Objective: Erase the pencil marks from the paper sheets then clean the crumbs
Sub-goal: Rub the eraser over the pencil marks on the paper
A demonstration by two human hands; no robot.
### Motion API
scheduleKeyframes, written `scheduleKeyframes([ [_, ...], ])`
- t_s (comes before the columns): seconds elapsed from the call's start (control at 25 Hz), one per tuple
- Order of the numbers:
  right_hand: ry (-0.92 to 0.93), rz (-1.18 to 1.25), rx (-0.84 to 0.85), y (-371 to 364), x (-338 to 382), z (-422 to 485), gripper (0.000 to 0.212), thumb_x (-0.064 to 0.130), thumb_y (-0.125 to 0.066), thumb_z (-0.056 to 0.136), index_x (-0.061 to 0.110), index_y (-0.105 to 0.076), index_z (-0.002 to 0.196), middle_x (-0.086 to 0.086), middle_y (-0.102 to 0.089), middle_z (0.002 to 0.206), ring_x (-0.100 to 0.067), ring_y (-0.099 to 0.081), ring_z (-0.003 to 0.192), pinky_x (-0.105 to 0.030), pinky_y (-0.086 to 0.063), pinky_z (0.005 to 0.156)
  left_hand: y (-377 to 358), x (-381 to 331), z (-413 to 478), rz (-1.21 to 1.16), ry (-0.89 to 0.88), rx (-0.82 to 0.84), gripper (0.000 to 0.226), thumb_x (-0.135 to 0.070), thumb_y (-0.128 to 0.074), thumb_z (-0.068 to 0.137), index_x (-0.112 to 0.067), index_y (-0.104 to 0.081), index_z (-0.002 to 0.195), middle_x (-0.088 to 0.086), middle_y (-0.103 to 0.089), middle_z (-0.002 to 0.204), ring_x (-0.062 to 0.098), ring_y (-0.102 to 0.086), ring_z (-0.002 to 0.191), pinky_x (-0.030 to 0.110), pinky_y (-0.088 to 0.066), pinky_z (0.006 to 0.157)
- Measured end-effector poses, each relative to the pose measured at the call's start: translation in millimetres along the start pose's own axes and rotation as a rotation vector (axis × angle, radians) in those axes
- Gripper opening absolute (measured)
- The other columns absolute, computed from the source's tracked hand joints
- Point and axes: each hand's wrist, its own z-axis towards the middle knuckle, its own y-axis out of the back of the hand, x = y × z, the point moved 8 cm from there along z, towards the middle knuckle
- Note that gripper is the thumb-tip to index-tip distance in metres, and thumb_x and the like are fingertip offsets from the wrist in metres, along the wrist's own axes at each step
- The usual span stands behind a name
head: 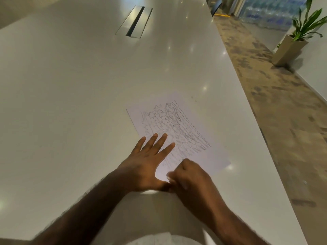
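A white paper sheet (178, 128) covered in grey pencil scribbles lies on the white table (79, 85), near its right edge. My left hand (150, 156) lies flat with straight spread fingers, pressing the sheet's near left part. My right hand (191, 175) is curled into a fist on the sheet's near edge, right beside my left thumb. A small whitish thing shows between its fingers, probably an eraser, though blur hides its shape.
A glass-covered cable slot (134, 22) is set into the table far ahead. The table's right edge drops to a patterned carpet (276, 96). A potted plant (297, 38) stands on the floor at the far right.
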Motion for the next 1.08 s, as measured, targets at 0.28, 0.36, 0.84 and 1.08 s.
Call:
scheduleKeyframes([
  [0.28,-0.019,0.028,0.037,5.1,-7.9,9.3,0.006,0.012,-0.074,0.089,0.014,-0.077,0.084,0.001,-0.061,0.078,-0.018,-0.055,0.077,-0.038,-0.051,0.062,0.6,0.1,-0.1,-0.027,-0.01,-0.012,0.118,-0.097,-0.043,0.077,-0.045,0.025,0.158,-0.013,0.045,0.16,0.009,0.046,0.144,0.041,0.027,0.121],
  [0.36,0.0,0.039,0.058,4.9,-5.4,10.9,0.006,0.012,-0.076,0.088,0.015,-0.078,0.083,0.002,-0.061,0.077,-0.017,-0.054,0.075,-0.035,-0.05,0.06,0.5,-0.5,-1.1,-0.028,-0.011,-0.015,0.117,-0.096,-0.044,0.078,-0.045,0.025,0.158,-0.013,0.045,0.16,0.009,0.046,0.145,0.041,0.028,0.121],
  [0.84,0.018,0.103,0.083,-1.7,-10.9,18.3,0.005,0.012,-0.082,0.085,0.016,-0.081,0.087,0.001,-0.066,0.08,-0.014,-0.061,0.073,-0.026,-0.054,0.061,4.6,-1.8,-2.4,-0.053,-0.021,-0.046,0.114,-0.092,-0.047,0.08,-0.044,0.018,0.161,-0.012,0.039,0.163,0.01,0.042,0.147,0.039,0.028,0.121],
  [1.08,0.018,0.039,0.105,-0.7,-8.8,14.7,0.006,0.015,-0.079,0.088,0.015,-0.079,0.081,0.0,-0.063,0.074,-0.014,-0.056,0.07,-0.016,-0.038,0.058,7.3,-4.4,-4.3,-0.048,0.004,-0.007,0.115,-0.09,-0.049,0.08,-0.042,0.018,0.161,-0.01,0.04,0.164,0.013,0.04,0.149,0.045,0.022,0.124],
])
